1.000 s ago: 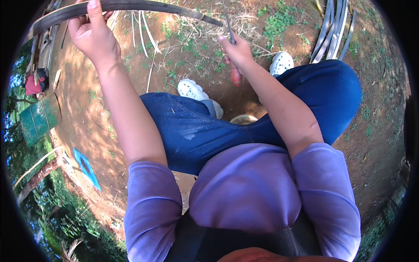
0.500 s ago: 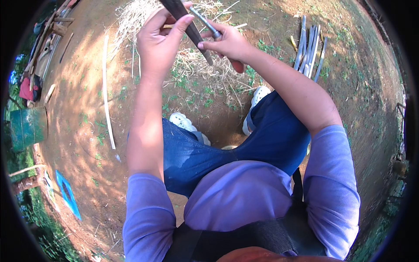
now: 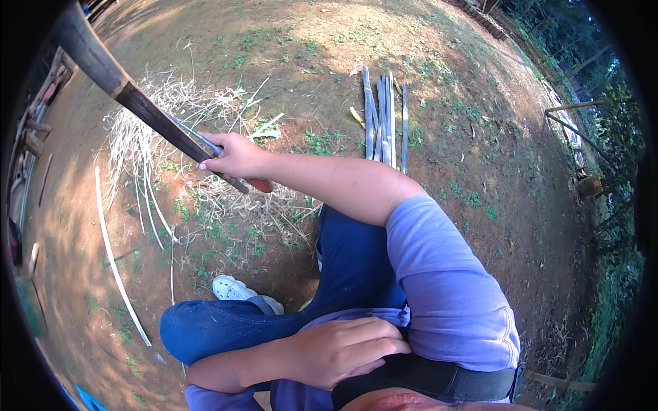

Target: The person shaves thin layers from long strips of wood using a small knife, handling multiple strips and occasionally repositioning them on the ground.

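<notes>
A long, dark bamboo strip (image 3: 99, 61) runs from the upper left to my right hand (image 3: 234, 156), with a node partway along it. That hand is closed around the strip near its lower end. In the same grip is a red-handled tool (image 3: 260, 185), its narrow metal part lying along the strip; its exact kind does not show. My left hand (image 3: 346, 349) is bent across my chest at a black strap (image 3: 418, 377). Its fingers are curled together against strap and shirt, and the tips are hidden.
A heap of pale shavings (image 3: 199, 103) covers the ground ahead. Several dark slats (image 3: 384, 120) lie bundled beyond my right arm. One pale strip (image 3: 113, 257) lies to the left. Plants (image 3: 610, 157) and a wooden rail (image 3: 572, 108) line the right side.
My left hand has let go of the dark strip and come down to my chest. My right hand has swung left, still gripping strip and tool. The view has turned toward the right.
</notes>
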Demonstrator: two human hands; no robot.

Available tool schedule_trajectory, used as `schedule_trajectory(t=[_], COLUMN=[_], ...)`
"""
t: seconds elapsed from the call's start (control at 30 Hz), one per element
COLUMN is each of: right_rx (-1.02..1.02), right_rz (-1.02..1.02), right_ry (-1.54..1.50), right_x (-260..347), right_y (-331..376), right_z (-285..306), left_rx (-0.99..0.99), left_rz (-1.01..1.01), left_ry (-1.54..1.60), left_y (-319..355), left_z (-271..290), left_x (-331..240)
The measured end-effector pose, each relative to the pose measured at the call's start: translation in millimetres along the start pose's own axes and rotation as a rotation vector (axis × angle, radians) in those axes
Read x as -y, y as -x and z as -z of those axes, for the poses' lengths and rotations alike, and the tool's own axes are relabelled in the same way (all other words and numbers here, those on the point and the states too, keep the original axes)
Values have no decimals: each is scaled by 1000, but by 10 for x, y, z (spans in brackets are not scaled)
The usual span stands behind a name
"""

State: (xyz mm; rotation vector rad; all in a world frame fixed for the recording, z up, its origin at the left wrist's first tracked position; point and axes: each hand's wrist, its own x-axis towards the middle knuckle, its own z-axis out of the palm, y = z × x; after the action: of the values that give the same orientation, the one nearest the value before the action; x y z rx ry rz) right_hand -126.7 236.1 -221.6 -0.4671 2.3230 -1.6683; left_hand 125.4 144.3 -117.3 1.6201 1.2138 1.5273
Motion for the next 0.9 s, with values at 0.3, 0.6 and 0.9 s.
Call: schedule_trajectory(t=[0.3,0.6,0.9], right_rx=[-40,-97,-88], right_rz=[-16,-32,0], right_ry=[-28,29,97], right_x=[75,3,58], right_y=[67,46,13], right_z=[68,106,63], left_rx=[-1,28,182], left_rz=[-136,-120,-103], left_ry=[60,292,266], left_y=[-32,66,-66], left_z=[-69,-76,-133], left_x=[94,153,-46])
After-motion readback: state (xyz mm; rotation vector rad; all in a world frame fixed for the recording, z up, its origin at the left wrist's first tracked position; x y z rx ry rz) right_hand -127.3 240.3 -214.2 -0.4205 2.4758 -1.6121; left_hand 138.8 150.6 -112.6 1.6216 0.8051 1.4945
